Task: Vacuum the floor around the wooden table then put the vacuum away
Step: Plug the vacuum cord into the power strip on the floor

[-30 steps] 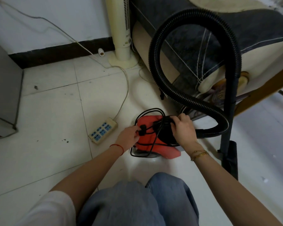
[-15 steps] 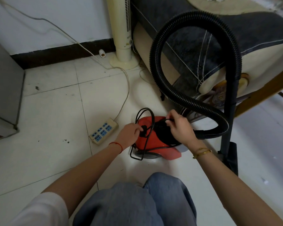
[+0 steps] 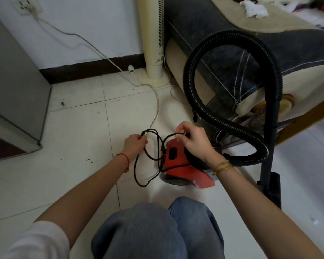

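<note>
Two hands on the black cord (image 3: 158, 146) over a red vacuum (image 3: 178, 165)

Left hand (image 3: 134, 146) fingers grip cord loops; right hand (image 3: 192, 140) fingers pinch its end above the vacuum, which sits on the floor (image 3: 79, 131) beside the sofa (image 3: 251, 58).

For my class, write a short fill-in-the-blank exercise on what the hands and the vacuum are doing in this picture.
1. Both hands grip the black ____ of the vacuum.
2. The vacuum's body is ____ in colour.
3. The left hand has a red string on its ____.
4. The ribbed hose arches in front of the ____.

Missing words: cord; red; wrist; sofa
</note>
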{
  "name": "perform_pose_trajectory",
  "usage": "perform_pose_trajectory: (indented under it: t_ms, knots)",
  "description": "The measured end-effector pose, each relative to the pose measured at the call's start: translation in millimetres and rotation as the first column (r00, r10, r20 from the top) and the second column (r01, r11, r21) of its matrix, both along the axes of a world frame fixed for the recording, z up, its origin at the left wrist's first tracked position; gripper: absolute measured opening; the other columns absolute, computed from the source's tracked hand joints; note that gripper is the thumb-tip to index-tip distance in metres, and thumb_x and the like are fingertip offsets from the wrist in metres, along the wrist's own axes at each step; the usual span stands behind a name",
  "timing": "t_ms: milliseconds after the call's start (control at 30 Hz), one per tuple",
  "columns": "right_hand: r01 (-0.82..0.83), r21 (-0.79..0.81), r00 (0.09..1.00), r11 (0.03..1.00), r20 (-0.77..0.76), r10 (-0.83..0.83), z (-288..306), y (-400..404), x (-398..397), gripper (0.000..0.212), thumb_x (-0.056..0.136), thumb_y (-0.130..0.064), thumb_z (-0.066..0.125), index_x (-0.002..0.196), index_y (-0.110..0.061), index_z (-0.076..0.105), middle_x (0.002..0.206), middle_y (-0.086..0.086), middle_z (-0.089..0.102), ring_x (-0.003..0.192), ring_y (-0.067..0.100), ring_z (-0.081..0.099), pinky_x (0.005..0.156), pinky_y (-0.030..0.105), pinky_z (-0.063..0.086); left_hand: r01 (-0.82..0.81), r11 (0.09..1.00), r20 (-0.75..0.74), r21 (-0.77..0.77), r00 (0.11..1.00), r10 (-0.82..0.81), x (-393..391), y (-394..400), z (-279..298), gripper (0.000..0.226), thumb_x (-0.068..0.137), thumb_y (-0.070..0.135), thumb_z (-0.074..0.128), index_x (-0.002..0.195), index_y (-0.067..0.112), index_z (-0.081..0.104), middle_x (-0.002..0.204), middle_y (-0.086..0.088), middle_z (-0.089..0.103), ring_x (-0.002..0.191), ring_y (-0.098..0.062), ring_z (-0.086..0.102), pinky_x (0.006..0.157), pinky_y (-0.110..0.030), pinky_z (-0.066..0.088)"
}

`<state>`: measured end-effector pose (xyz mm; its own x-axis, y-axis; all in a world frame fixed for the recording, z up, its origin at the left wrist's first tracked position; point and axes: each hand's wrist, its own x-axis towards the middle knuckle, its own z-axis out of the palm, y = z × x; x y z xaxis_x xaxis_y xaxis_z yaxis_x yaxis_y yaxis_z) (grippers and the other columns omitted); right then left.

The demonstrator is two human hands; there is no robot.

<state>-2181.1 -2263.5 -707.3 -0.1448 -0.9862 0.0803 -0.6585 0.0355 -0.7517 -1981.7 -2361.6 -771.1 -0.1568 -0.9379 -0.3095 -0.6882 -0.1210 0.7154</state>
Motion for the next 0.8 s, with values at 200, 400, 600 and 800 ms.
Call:
perform_pose_trajectory:
  t_ms: [200,400,600,800]
  knots:
    - [0.161,0.090,0.987,0.983,-0.018,-0.160,-15,-13,6,0.005,0.088,-0.021,0.059,0.089,-0.018,0.056,0.081,0.000,0.064,0.078,0.023,0.061,0.073,0.038,0.049,0.060,0.994,0.252,0.087,0.964,-0.081,57,1,-24,0.024,0.088,0.029,0.061,0.089,0.008,0.071,0.082,-0.012,0.069,0.079,-0.026,0.065,0.067,-0.028,0.048]
    - [0.354,-0.021,0.935,0.935,0.025,-0.353,-13,-27,9,0.004,0.094,-0.019,0.050,0.094,-0.016,0.048,0.087,0.004,0.062,0.084,0.027,0.060,0.071,0.037,0.046,0.314,0.908,0.491,0.276,0.766,-0.414,67,21,-36,0.032,0.089,0.032,0.061,0.107,0.006,0.065,0.107,-0.011,0.067,0.102,-0.024,0.062,0.080,-0.023,0.045]
    - [0.243,-0.118,0.961,0.963,-0.109,-0.256,-8,-34,23,0.006,0.095,-0.024,0.046,0.093,-0.021,0.040,0.079,0.000,0.060,0.072,0.026,0.057,0.064,0.035,0.043,0.385,0.847,0.547,0.367,0.647,-0.531,51,35,-43,0.041,0.094,0.040,0.051,0.069,0.009,0.058,0.081,-0.009,0.062,0.069,-0.016,0.055,0.073,-0.027,0.048]
    - [0.272,0.009,0.952,0.962,-0.151,-0.268,-18,-35,18,0.009,0.095,-0.025,0.045,0.098,-0.017,0.049,0.083,0.005,0.064,0.074,0.028,0.058,0.065,0.035,0.045,0.436,0.890,0.691,0.134,0.602,-0.400,28,33,-20,0.019,0.095,0.020,0.044,0.089,0.011,0.059,0.096,-0.005,0.060,0.083,-0.020,0.060,0.061,-0.025,0.046]
